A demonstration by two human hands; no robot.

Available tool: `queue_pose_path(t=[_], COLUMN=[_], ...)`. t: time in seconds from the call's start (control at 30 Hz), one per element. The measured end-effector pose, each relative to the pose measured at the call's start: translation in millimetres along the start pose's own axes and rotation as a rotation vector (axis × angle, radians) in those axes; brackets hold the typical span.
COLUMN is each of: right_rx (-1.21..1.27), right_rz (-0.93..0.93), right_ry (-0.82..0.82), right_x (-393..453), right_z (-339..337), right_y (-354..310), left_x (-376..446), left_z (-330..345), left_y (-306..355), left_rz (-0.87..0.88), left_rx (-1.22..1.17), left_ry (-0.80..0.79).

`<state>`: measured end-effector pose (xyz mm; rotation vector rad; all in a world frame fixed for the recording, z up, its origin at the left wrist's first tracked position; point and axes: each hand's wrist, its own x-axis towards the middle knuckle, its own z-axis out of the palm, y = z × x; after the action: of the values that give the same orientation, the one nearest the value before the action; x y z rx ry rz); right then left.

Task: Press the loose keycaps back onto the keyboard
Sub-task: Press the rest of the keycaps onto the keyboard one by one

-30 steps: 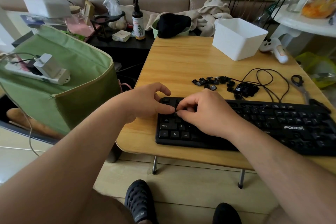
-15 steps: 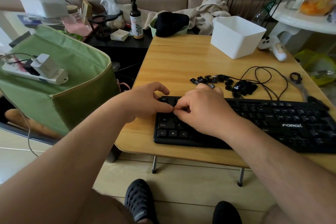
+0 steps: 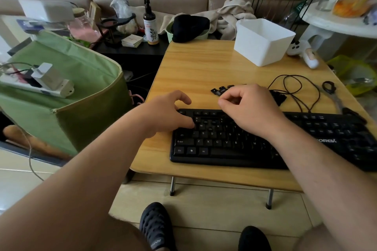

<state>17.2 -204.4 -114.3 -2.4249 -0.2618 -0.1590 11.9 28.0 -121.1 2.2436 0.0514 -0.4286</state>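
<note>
From where I watch, taking the black keyboard (image 3: 265, 140) as my landmark, a green fabric bin (image 3: 61, 96) stands well to its left off the desk (image 3: 195, 67), with a white power strip (image 3: 40, 87) lying across its top. My left hand (image 3: 165, 114) rests on the keyboard's top-left corner, thumb laid across the number row and fingers loosely bent, gripping nothing. Just right of that thumb I see bare sockets in the upper letter rows where caps are missing. My right hand (image 3: 251, 108) hovers over the keyboard's upper edge, fingers curled toward the thumb; I cannot tell whether that grip holds a cap. The loose keycaps (image 3: 219, 90) lie on the desk just behind the keyboard, partly hidden by that hand. Further behind sits a white plastic bin (image 3: 263, 43), and the keyboard's black cable (image 3: 293, 87) loops to the right of the keycaps.
</note>
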Motion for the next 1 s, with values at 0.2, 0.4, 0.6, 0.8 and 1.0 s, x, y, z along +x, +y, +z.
queue_pose_path(t=[0.2, 0.4, 0.6, 0.8, 1.0], right_rx=[-0.044, -0.027, -0.045, -0.086, 0.036], right_rz=[0.082, 0.118, 0.134, 0.114, 0.026], right_ry=[0.023, 0.065, 0.065, 0.027, 0.012], right_x=[12, 18, 19, 14, 13], right_z=[-17, -22, -23, -22, -22], right_y=[21, 40, 47, 44, 43], left_x=[25, 55, 69, 67, 55], left_z=[12, 39, 63, 70, 55], left_y=[20, 57, 75, 78, 80], left_rz=[0.134, 0.296, 0.307, 0.251, 0.228], left_rx=[-0.016, 0.287, 0.464, 0.579, 0.295], left_ry=[0.16, 0.234, 0.277, 0.293, 0.285])
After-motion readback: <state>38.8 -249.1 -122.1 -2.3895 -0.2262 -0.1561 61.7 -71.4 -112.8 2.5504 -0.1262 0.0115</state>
